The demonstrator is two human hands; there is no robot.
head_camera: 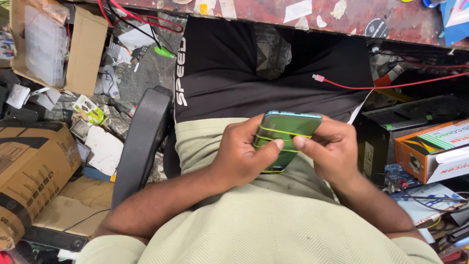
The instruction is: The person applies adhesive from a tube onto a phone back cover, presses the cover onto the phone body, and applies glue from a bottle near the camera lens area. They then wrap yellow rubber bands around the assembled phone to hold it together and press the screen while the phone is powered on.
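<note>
the phone (283,139) sits over the person's lap, between the left hand (244,154) on its left and the right hand (330,149) on its right, both touching it. left of the phone stands the chair armrest (141,142), and farther left a cardboard box (31,171) lies on the floor. right of the phone a small carton (432,151) rests among clutter, and beyond the phone a cable (391,85) runs under the workbench edge (293,19).

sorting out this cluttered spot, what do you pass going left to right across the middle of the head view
brown cardboard box → black chair armrest → left hand → green phone wrapped in rubber bands → right hand → orange and white box
</note>
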